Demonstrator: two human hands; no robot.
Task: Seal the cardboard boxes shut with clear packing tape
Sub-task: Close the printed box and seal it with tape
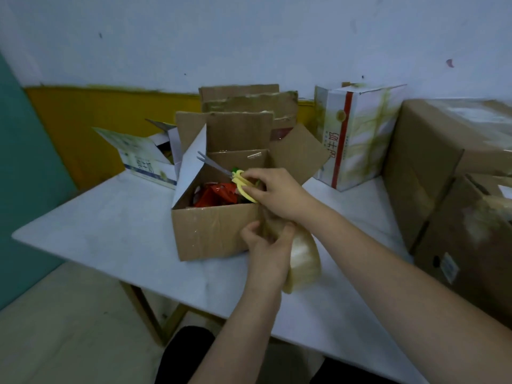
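Observation:
An open brown cardboard box stands in the middle of the white table, its flaps up and red packets inside. My right hand holds yellow-handled scissors over the box's near right corner, blades pointing up and left. Just below, my left hand grips a big roll of clear packing tape at the box's front right corner. A short strip of tape seems to run from the roll up toward the scissors, though blur hides its end.
A white printed carton stands upright at the back right. Large brown boxes are stacked along the right edge. An open white carton lies at the back left. Flattened cardboard leans on the wall.

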